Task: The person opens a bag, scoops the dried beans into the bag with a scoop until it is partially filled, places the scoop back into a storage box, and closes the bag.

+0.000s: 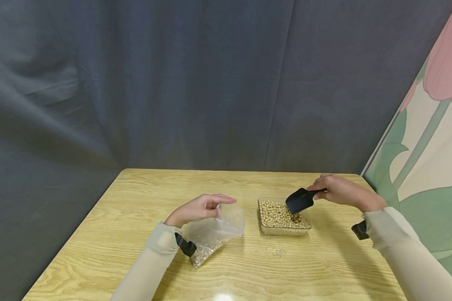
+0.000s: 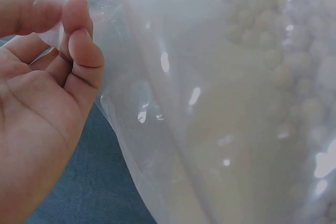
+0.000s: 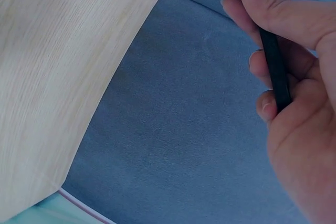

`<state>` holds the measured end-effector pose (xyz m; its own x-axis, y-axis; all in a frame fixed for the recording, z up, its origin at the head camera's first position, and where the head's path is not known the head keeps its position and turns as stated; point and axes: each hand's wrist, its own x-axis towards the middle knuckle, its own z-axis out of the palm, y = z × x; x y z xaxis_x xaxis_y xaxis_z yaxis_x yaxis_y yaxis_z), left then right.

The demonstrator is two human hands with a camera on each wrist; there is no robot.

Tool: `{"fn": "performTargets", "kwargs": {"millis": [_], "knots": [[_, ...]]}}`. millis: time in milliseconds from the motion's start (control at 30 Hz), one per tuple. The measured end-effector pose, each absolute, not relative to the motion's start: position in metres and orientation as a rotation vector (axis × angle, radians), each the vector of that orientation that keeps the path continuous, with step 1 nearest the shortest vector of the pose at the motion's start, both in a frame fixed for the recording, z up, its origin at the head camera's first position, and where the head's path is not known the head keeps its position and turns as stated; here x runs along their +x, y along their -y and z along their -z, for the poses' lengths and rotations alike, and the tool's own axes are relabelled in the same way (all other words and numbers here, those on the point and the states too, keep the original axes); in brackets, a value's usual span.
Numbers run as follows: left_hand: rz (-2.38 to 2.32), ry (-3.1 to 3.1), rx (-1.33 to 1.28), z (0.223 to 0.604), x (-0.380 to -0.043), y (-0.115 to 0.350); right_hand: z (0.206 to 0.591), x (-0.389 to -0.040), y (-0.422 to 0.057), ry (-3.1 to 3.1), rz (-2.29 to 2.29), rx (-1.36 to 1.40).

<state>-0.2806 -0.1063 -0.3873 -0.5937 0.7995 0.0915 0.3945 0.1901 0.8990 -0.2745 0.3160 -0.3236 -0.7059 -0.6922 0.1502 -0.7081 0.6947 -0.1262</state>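
Note:
My right hand [image 1: 333, 190] grips the handle of a black scoop [image 1: 299, 200], its blade tilted over the right part of a clear rectangular container [image 1: 284, 231]. Round pale beans [image 1: 276, 214] fill that container. In the right wrist view, thumb and fingers wrap the scoop's dark handle [image 3: 274, 69]. My left hand [image 1: 199, 210] pinches the upper edge of a clear plastic bag [image 1: 231, 221] to the left of the container. More beans [image 1: 205, 251] lie in the bag's bottom corner; the left wrist view shows them blurred through the plastic [image 2: 210, 129].
The light wooden table [image 1: 116, 221] carries everything. Small clear bits [image 1: 276, 251] lie in front of the container; their kind is too small to tell. A dark curtain [image 1: 211, 92] hangs behind the table, and a flower-patterned panel [image 1: 429, 146] stands at the right.

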Motion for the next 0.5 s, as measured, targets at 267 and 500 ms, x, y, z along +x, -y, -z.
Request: {"fn": "performTargets", "kwargs": {"millis": [267, 500], "knots": [[-1.357, -2.101, 1.095, 0.3882, -0.2808, 0.1074, 0.3233, -0.2772, -0.3099, 2.748, -0.206, 1.243], [-1.369, -2.079, 1.090, 0.3882, -0.2812, 0.1084, 0.3247, -0.2787, -0.3071, 2.742, -0.172, 1.245]]}}
